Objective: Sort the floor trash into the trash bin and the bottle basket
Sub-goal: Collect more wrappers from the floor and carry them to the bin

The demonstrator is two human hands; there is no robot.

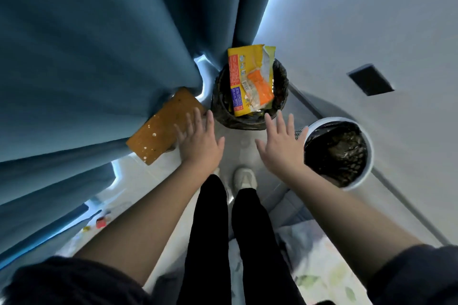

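Note:
A dark bin [281,86] lined with a black bag stands ahead of my feet, with a large yellow wrapper [239,69] and an orange packet [262,89] sticking out of its top. My left hand [198,141] and my right hand [281,143] hover just in front of the bin, fingers spread, holding nothing. A white basket [369,156] with a black liner stands to the right, beside my right hand. Small bits of trash, one of them red [101,223], lie on the floor at lower left.
A blue curtain [99,57] hangs along the left side. A brown speckled board [161,129] leans under it, next to my left hand. A pale wall [371,20] runs on the right. Patterned fabric [317,267] lies at lower right.

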